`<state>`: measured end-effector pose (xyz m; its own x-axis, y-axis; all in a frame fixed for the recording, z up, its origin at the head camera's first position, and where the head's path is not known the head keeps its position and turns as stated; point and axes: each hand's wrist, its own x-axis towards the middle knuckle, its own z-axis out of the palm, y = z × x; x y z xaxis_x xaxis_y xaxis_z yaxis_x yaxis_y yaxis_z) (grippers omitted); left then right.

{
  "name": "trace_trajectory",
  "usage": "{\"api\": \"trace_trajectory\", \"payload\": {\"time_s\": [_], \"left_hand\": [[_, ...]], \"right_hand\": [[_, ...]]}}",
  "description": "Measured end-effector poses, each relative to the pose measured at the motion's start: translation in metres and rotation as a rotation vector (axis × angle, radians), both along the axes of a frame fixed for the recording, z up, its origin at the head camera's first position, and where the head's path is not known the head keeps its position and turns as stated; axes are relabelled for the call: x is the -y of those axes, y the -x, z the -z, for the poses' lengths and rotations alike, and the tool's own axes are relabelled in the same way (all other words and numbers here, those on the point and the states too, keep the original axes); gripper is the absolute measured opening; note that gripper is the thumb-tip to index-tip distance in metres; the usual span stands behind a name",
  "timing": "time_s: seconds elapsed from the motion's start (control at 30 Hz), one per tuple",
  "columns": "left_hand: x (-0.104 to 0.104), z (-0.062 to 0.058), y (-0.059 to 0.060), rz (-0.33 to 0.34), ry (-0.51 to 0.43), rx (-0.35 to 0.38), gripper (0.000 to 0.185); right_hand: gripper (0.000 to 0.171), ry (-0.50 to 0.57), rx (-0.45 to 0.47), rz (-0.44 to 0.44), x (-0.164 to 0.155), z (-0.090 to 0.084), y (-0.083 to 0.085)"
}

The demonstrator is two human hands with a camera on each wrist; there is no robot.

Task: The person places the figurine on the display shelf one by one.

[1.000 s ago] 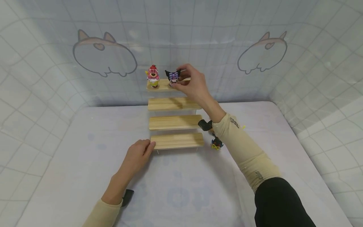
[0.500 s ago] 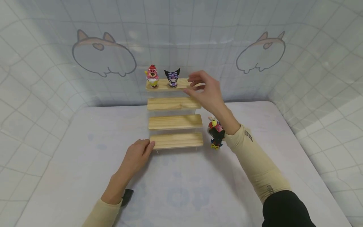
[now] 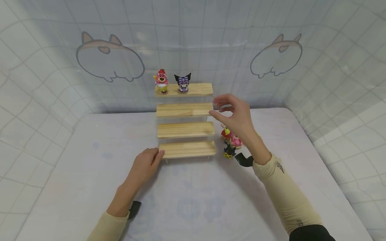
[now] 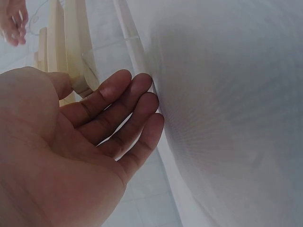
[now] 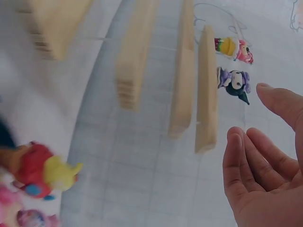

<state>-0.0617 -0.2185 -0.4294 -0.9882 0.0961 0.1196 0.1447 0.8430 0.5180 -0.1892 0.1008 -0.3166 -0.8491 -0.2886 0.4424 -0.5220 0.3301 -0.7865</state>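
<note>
- Pale cloth [image 3: 75, 140] under wooden shelf [image 3: 187, 130].
- Pinches shelf's front-left corner with left hand [image 3: 147, 163].
- Hovers with nearer, empty right hand [image 3: 238, 115], thumb spread from fingers; below, loose figurines [image 3: 236, 141] right of shelf.

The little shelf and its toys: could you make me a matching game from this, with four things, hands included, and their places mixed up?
Things
1. Red-hatted toy
2. Black-eared toy
3. Left hand
4. Right hand

Places
A. Near the right side of the shelf, holding nothing
B. Around the middle of the top board
C. At the left end of the bottom board
D. At the left end of the top board

Right pairs: 1-D, 2-B, 3-C, 4-A
</note>
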Motion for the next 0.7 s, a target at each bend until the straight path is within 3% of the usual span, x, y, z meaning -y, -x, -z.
{"api": "trace_trajectory", "payload": {"time_s": [0.4,0.7], "left_hand": [[0.001,0.000,0.001,0.003,0.003,-0.010,0.038],[0.001,0.001,0.001,-0.001,-0.002,0.005,0.037]], "right_hand": [[0.035,-0.144,-0.001,0.103,-0.045,0.034,-0.021],[0.035,-0.175,0.042,0.099,-0.073,0.056,-0.038]]}}
